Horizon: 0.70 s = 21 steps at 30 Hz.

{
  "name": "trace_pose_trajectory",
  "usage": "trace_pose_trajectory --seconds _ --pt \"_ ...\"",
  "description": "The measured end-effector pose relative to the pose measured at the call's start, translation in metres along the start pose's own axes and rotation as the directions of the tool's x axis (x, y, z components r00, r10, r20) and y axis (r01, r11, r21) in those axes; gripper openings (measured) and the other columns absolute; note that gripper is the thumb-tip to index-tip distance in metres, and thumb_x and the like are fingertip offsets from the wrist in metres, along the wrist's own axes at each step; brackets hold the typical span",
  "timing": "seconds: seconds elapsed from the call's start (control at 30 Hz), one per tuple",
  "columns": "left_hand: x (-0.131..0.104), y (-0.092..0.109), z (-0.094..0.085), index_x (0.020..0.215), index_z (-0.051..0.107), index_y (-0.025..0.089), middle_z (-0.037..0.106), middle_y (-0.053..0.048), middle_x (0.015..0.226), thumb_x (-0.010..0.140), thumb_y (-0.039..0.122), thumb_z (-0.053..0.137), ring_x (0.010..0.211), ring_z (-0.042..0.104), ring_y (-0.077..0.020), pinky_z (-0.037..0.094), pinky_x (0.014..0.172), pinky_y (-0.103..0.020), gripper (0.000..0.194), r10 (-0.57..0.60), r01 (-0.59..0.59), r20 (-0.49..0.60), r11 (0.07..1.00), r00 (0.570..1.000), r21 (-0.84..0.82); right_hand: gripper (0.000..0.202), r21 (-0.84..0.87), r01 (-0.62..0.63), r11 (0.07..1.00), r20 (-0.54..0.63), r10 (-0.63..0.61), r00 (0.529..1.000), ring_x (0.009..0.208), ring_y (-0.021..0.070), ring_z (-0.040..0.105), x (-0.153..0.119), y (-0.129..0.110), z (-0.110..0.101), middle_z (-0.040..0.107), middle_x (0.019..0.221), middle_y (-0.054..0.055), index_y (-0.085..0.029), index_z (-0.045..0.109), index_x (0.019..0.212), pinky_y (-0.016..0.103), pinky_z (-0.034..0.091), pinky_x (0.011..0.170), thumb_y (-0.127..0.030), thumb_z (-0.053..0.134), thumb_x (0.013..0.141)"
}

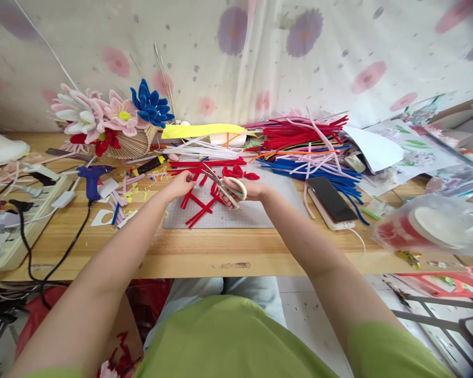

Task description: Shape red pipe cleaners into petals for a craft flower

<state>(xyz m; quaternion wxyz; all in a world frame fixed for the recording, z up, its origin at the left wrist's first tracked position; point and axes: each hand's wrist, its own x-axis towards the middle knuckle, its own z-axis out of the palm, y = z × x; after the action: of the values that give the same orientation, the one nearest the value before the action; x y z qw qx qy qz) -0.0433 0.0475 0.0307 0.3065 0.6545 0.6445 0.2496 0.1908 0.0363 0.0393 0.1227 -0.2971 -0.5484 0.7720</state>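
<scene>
My right hand [247, 190] is closed around scissors [236, 190] with pale handles, their blades spread and pointing up and left over the grey mat [244, 218]. My left hand [183, 185] is just left of the blades, its fingertips pinched together; what they hold, if anything, is too small to make out. Cut red pipe cleaners [200, 206] lie crossed on the mat below and between the hands. Red looped petals [233, 171] rest behind the scissors, and longer red stems [181, 164] lie along the mat's back edge.
A blue glue gun [93, 181], paper scraps [108, 188] and a power strip [43, 226] are at the left. Fuzzy flowers [122, 113] stand behind. Bundles of red [299, 131] and blue pipe cleaners [331, 178] lie back right, near a phone [331, 199] and a bagged cup [437, 226].
</scene>
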Motion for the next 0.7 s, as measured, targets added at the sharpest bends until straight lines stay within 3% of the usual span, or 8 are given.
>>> trace_pose_trajectory --seconds 0.07,0.3,0.47,0.7 --pt "0.0 0.0 0.002 0.079 0.049 0.017 0.055 0.001 0.074 0.069 0.016 0.053 0.064 0.048 -0.0113 0.039 0.063 -0.024 0.01 -0.015 0.014 -0.052 1.0 0.999 -0.019 0.051 0.046 -0.059 0.997 0.042 0.057 0.997 0.06 0.0142 0.059 0.007 -0.001 0.002 0.059 0.069 0.005 -0.013 0.055 0.081 0.036 0.052 0.07 -0.057 0.031 0.089" --pt "0.003 -0.009 0.006 0.078 0.049 0.018 0.058 -0.001 0.079 0.066 0.017 0.055 0.071 0.053 -0.0131 0.041 0.07 -0.027 0.013 0.007 -0.007 -0.079 1.0 0.997 0.001 0.077 0.087 -0.156 0.984 0.223 0.134 0.966 0.08 0.0217 0.063 0.014 -0.003 0.002 0.064 0.081 0.015 -0.008 0.06 0.089 0.043 0.05 0.079 -0.066 0.01 0.085" --pt "-0.001 -0.007 0.007 0.084 0.051 0.019 0.063 -0.003 0.089 0.066 0.022 0.059 0.08 0.058 -0.0164 0.043 0.075 -0.03 0.02 0.011 0.006 -0.126 0.992 0.992 0.13 0.082 0.094 -0.175 0.98 0.247 0.147 0.958 0.088 0.0245 0.062 0.018 -0.004 0.002 0.065 0.085 0.017 -0.007 0.06 0.092 0.044 0.049 0.081 -0.069 0.007 0.082" --pt "-0.007 0.0 0.009 0.092 0.049 0.02 0.067 -0.005 0.091 0.07 0.026 0.059 0.083 0.062 -0.0173 0.043 0.075 -0.03 0.024 -0.052 0.069 -0.117 0.988 0.992 0.141 0.084 0.1 -0.181 0.978 0.257 0.151 0.955 0.088 0.0238 0.062 0.018 0.0 0.0 0.065 0.085 0.017 -0.007 0.059 0.093 0.043 0.049 0.082 -0.068 0.003 0.082"
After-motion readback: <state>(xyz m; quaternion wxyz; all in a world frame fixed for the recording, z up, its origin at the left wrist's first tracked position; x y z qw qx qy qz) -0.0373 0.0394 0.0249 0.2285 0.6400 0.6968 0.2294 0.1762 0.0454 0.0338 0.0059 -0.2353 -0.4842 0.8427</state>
